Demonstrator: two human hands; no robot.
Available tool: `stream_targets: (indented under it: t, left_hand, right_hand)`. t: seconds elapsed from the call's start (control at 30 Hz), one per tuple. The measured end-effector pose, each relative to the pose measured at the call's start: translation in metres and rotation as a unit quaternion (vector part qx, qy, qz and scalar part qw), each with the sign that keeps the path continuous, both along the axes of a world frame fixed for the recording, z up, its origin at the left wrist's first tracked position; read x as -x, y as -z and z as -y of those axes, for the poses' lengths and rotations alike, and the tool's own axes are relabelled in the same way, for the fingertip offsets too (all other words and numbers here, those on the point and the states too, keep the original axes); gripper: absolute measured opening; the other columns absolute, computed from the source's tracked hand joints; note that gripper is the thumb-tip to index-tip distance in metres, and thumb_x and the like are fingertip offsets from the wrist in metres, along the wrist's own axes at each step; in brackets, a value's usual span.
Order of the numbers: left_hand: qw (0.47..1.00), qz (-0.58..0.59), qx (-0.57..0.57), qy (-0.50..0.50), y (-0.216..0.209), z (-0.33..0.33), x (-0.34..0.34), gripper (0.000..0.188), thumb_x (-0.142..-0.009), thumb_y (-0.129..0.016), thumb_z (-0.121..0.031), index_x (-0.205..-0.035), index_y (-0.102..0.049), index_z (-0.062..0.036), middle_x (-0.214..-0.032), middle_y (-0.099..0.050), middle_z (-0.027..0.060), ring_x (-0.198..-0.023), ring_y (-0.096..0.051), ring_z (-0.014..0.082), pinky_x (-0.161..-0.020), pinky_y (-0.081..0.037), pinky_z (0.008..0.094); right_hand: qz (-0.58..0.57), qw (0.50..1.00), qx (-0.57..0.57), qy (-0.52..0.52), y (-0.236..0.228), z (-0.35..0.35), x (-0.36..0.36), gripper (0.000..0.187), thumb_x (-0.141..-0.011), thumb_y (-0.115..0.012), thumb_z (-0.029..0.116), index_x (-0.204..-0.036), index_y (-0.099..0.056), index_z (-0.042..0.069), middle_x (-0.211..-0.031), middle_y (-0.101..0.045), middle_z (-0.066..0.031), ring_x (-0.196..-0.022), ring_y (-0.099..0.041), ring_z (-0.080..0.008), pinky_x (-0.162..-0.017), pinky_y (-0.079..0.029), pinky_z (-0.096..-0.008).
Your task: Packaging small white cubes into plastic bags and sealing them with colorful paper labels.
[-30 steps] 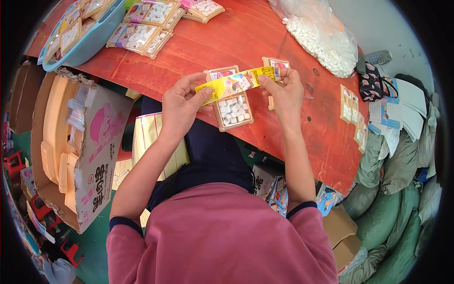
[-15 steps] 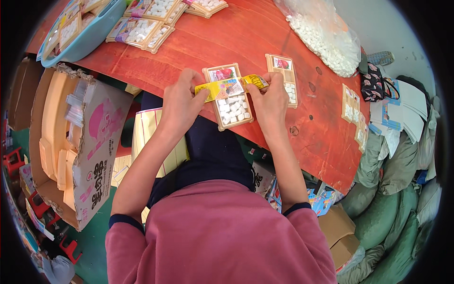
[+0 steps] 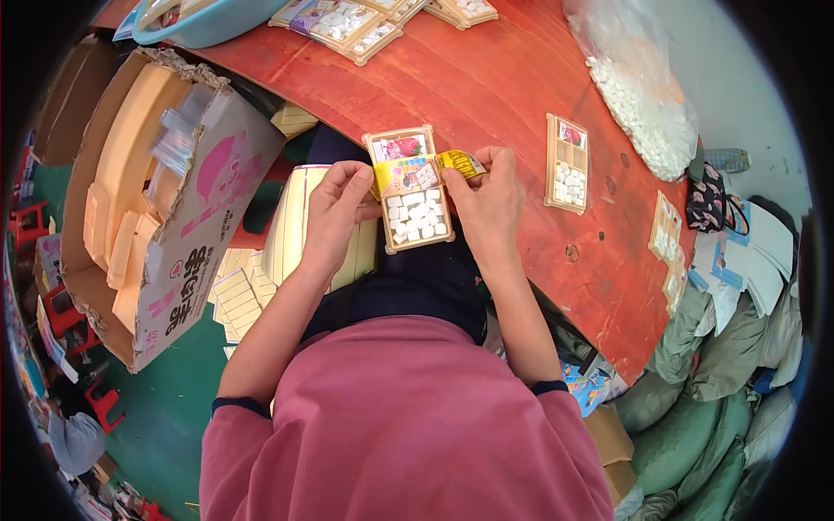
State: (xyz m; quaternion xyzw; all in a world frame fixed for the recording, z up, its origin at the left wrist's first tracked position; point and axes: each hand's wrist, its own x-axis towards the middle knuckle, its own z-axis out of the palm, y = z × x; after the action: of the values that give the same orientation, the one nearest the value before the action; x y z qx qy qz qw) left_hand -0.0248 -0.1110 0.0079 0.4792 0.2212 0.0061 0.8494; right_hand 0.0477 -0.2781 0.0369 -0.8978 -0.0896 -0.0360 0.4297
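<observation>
A wooden-coloured compartment tray point(image 3: 420, 245) sits at the table's near edge, partly over my lap. White marshmallow-like pieces point(image 3: 419, 214) fill its near part, and a small packet with a red strawberry picture point(image 3: 401, 148) lies at its far end. Across the middle runs a printed yellow paper band point(image 3: 408, 176). My left hand point(image 3: 337, 213) is closed at the band's left end, its thumb by the tray's side and some fingertips hidden. The band's loose right end sticks out past the tray, pinched by my right hand point(image 3: 486, 204).
Another partly filled tray point(image 3: 551, 165) lies to the right on the red table point(image 3: 486, 87), with more trays point(image 3: 665, 230) at its right edge. Banded trays point(image 3: 339, 22) and a blue basin point(image 3: 204, 26) stand far left. A clear bag of white pieces point(image 3: 638, 104) lies far right; a carton point(image 3: 204, 217) stands left.
The tray has come nearer to me, away from the other tray. The band's left end now bends down at the tray's side; the right end still sticks out. My view has shifted.
</observation>
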Motion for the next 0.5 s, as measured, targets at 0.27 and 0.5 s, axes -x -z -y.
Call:
stream_targets:
  t: [0.27,0.5]
  left_hand:
    - [0.991,-0.007,-0.136,0.014,0.002,0.013,0.004,0.023,-0.089,-0.062,-0.021,-0.101,-0.053,-0.0025,-0.092,-0.062,0.0045,-0.085,-0.061,0.0097,-0.071,-0.052,0.0271]
    - [0.996,-0.025,-0.085,-0.004,0.015,0.017,0.003,0.025,-0.088,-0.063,-0.022,-0.099,-0.058,0.0004,-0.093,-0.064,0.0085,-0.083,-0.062,0.0118,-0.069,-0.052,0.0262]
  right_hand:
    - [-0.014,1.000,-0.024,0.010,-0.001,0.002,0.009,0.032,-0.075,-0.070,0.009,-0.093,-0.045,-0.001,-0.079,-0.058,-0.0131,-0.065,-0.062,-0.0202,-0.059,-0.048,-0.0330]
    - [-0.040,0.997,-0.067,0.020,0.000,0.000,0.004,0.033,-0.074,-0.070,0.009,-0.093,-0.045,-0.001,-0.080,-0.057,-0.0136,-0.066,-0.061,-0.0226,-0.062,-0.048,-0.0358]
